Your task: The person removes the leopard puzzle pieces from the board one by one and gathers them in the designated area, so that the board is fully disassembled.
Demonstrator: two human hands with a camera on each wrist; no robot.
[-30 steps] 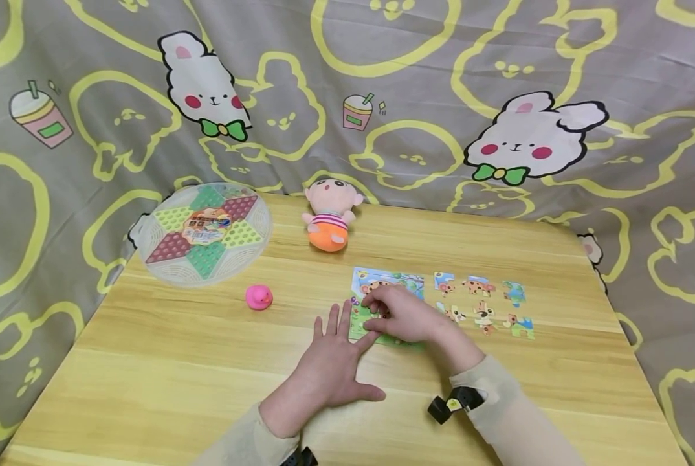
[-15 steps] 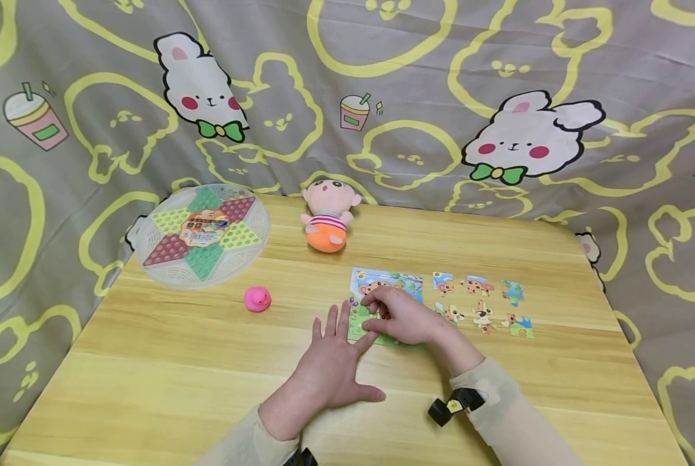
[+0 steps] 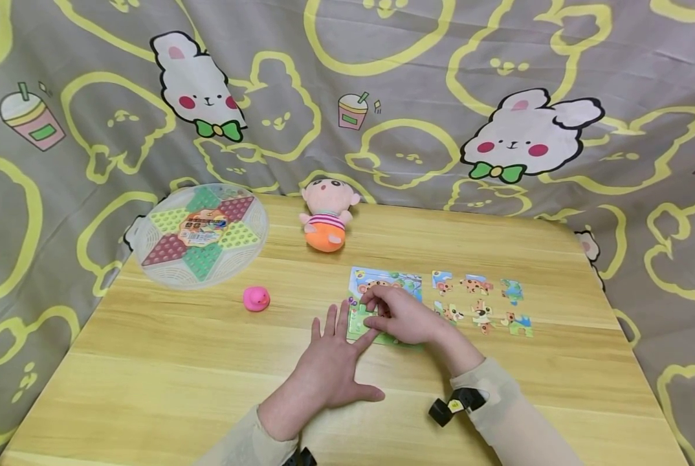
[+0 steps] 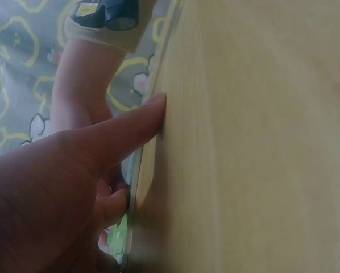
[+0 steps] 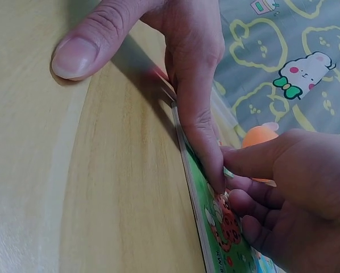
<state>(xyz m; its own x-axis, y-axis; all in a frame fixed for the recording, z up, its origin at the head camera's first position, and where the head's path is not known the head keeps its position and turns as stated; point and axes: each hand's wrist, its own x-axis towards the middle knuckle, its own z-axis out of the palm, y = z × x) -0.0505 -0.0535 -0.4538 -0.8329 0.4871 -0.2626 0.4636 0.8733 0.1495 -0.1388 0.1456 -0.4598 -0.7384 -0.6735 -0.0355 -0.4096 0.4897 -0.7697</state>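
A jigsaw puzzle board [image 3: 356,275] with a cartoon animal picture lies on the table, partly hidden under my right hand [image 3: 402,315]. My right thumb and index finger pinch a small green puzzle piece [image 5: 228,172] low over the board's left part; most of the piece is hidden by fingers. My left hand [image 3: 331,369] lies spread with straight fingers at the board's lower left. Its index fingertip [image 5: 217,181] presses on the board close to the right fingertips, and its thumb [image 4: 133,122] points away over the wood.
Several loose puzzle pieces [image 3: 483,315] lie in two rows right of the board. A pink rubber duck [image 3: 257,299] sits to the left. Farther back are a plush doll [image 3: 326,223] and a round Chinese checkers board [image 3: 202,236] on the wooden table [image 3: 149,362], before a patterned curtain [image 3: 406,71].
Both hands stay almost in place at the puzzle board, with only slight finger movement at the green piece. The head view shifts a little.
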